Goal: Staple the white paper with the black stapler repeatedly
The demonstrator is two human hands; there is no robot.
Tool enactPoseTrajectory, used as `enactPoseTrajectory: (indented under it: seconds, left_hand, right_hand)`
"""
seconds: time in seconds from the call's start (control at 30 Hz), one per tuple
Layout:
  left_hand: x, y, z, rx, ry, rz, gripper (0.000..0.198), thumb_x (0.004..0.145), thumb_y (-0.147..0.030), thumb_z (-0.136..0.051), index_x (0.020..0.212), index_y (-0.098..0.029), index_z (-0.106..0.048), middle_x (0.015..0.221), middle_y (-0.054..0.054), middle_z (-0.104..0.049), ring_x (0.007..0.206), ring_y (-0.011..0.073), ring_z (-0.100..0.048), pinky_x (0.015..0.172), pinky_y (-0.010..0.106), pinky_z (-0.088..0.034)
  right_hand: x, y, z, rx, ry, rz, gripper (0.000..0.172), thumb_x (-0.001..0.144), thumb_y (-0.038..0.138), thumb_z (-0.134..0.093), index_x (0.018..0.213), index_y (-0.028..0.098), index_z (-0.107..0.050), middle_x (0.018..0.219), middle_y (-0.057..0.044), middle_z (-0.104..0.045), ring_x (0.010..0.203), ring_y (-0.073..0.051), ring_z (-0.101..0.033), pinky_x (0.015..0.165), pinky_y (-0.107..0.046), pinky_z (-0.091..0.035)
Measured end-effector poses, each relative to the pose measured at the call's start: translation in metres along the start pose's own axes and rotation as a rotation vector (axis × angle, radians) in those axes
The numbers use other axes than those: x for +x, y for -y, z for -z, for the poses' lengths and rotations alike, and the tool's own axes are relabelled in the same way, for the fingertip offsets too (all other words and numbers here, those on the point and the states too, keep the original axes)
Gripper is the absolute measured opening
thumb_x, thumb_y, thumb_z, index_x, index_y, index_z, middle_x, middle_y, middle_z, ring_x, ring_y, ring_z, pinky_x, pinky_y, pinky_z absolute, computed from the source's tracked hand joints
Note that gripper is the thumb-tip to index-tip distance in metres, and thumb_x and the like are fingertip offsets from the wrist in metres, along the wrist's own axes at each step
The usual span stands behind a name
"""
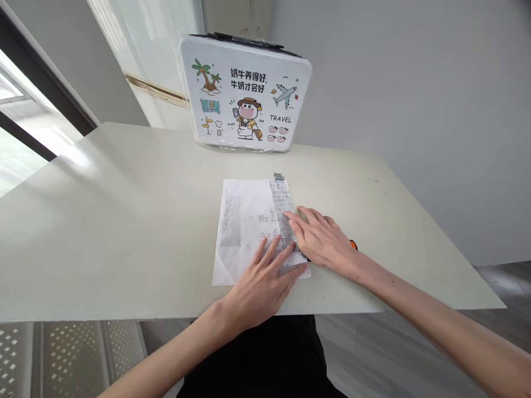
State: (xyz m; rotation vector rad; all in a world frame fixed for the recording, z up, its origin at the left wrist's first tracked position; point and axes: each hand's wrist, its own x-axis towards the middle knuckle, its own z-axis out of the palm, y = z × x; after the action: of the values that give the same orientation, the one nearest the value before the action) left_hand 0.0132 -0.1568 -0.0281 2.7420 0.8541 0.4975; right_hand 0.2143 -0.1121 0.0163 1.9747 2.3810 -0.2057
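Note:
A white printed sheet of paper (253, 204) lies on the table, with a grey printed block on its left and a dense band of small dark print down its right side. My left hand (261, 282) rests on the lower part of the sheet, fingers spread. On the right edge, my right hand (321, 235) lies with its index finger stretched onto the printed band and its thumb apart. An orange-and-black object (353, 244) pokes out from beneath the right hand; most of it is hidden. Small grey strips (279, 176) stick out past the top right of the sheet.
At the back of the pale table (124, 232) stands a white case (249, 94) with cartoon pictures, a black handle and clear plastic wrap. A grey wall (394, 83) rises behind on the right. The table's front edge is close to my body.

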Motion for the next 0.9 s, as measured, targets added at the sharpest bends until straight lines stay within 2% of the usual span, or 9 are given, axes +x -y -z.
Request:
enactPoseTrajectory:
  seconds: [0.17,0.27,0.37,0.5,0.6,0.73,0.8,0.9]
  left_hand:
    - [-0.001,0.000,0.001,-0.012,-0.003,-0.002,0.042,0.110,-0.023,-0.048,0.150,-0.031,-0.056,0.173,0.006,-0.030,0.161,0.0347,-0.015,0.130,0.063,-0.022]
    - [-0.001,0.000,0.002,-0.015,-0.001,0.001,0.042,0.110,-0.023,-0.048,0.150,-0.030,-0.057,0.171,0.007,-0.033,0.161,0.0353,-0.016,0.129,0.063,-0.023]
    - [-0.002,0.000,0.002,-0.012,-0.006,0.005,0.042,0.110,-0.024,-0.048,0.150,-0.030,-0.057,0.170,0.008,-0.036,0.160,0.0355,-0.016,0.129,0.063,-0.023]
    - [-0.004,0.002,0.002,-0.002,-0.011,-0.001,0.043,0.110,-0.023,-0.048,0.152,-0.030,-0.055,0.171,0.006,-0.034,0.161,0.0352,-0.015,0.129,0.063,-0.024]
    - [-0.008,0.002,0.004,0.006,-0.013,0.001,0.044,0.110,-0.023,-0.048,0.152,-0.030,-0.055,0.172,0.005,-0.032,0.161,0.0355,-0.014,0.129,0.064,-0.024]
    - [-0.014,0.002,0.011,0.035,0.017,0.012,0.044,0.110,-0.024,-0.049,0.154,-0.029,-0.053,0.172,0.006,-0.031,0.161,0.0360,-0.013,0.129,0.064,-0.025]
    - [-0.018,0.003,0.015,0.044,0.031,0.015,0.045,0.110,-0.024,-0.050,0.155,-0.029,-0.052,0.172,0.006,-0.031,0.161,0.0358,-0.012,0.129,0.064,-0.024]
    - [-0.024,0.004,0.021,0.049,0.042,0.022,0.046,0.110,-0.028,-0.050,0.155,-0.032,-0.051,0.173,0.003,-0.028,0.161,0.0357,-0.013,0.129,0.064,-0.026]
  right_hand:
    - [0.001,0.004,-0.004,-0.063,-0.029,0.055,0.058,0.111,0.037,-0.017,0.161,0.021,-0.042,0.158,-0.019,-0.048,0.143,-0.038,-0.047,0.105,-0.061,-0.047]
    - [0.002,0.003,-0.002,0.011,-0.020,0.037,0.058,0.110,0.041,-0.019,0.160,0.023,-0.044,0.161,-0.016,-0.046,0.147,-0.037,-0.045,0.111,-0.062,-0.043]
    - [0.002,-0.004,0.006,0.219,0.023,-0.014,0.059,0.111,0.049,-0.018,0.159,0.029,-0.044,0.164,-0.008,-0.047,0.151,-0.033,-0.042,0.119,-0.058,-0.038]
    - [-0.007,-0.021,0.016,0.532,-0.002,-0.016,0.057,0.110,0.059,-0.019,0.154,0.036,-0.048,0.163,0.000,-0.049,0.149,-0.027,-0.048,0.121,-0.049,-0.042]
    - [-0.019,-0.038,0.016,0.585,-0.044,0.098,0.051,0.111,0.058,-0.027,0.148,0.035,-0.054,0.158,0.000,-0.055,0.146,-0.025,-0.051,0.119,-0.045,-0.045]
    - [-0.037,-0.062,0.007,0.526,-0.042,0.271,0.042,0.109,0.054,-0.039,0.138,0.033,-0.063,0.146,-0.003,-0.065,0.136,-0.027,-0.060,0.113,-0.046,-0.050]
    - [-0.045,-0.073,-0.002,0.508,-0.057,0.306,0.038,0.107,0.054,-0.047,0.132,0.031,-0.065,0.138,-0.005,-0.070,0.128,-0.028,-0.065,0.107,-0.046,-0.054]
    - [-0.054,-0.085,-0.014,0.538,-0.094,0.276,0.034,0.104,0.054,-0.055,0.126,0.030,-0.066,0.126,-0.007,-0.074,0.113,-0.028,-0.071,0.092,-0.043,-0.060]
